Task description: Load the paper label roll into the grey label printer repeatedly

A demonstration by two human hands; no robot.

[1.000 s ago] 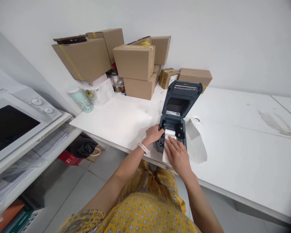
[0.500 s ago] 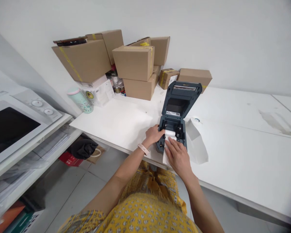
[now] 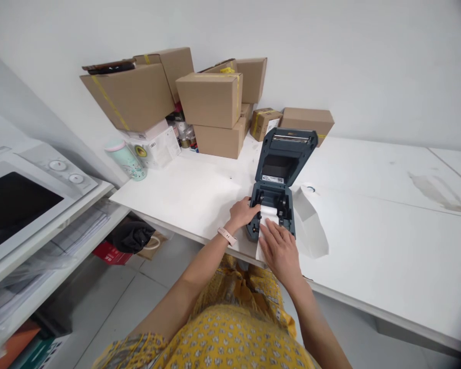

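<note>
A dark grey label printer (image 3: pixel 255 230) stands at the table's front edge with its lid (image 3: pixel 288 148) tipped up and back. A small roll of white label paper (image 3: pixel 268 210) sits inside it, and a strip hangs over the printer's front. At the printer's left side, my left hand (image 3: pixel 241 213) is closed on the edge, its thumb reaching in beside the paper. My right hand (image 3: pixel 280 248) lies with outstretched fingers on the paper strip. Parts of the strip and the printer's front are hidden under that hand.
White backing paper (image 3: pixel 310 225) lies curled right of the printer. Cardboard boxes (image 3: pixel 211 100) are stacked along the wall, with a mint-green tumbler (image 3: pixel 127 161) at the table's left end. A microwave (image 3: pixel 26 189) stands on a shelf at left.
My right hand has slid very slightly along the paper strip. My left hand stays on the printer, and the view has shifted a little.
</note>
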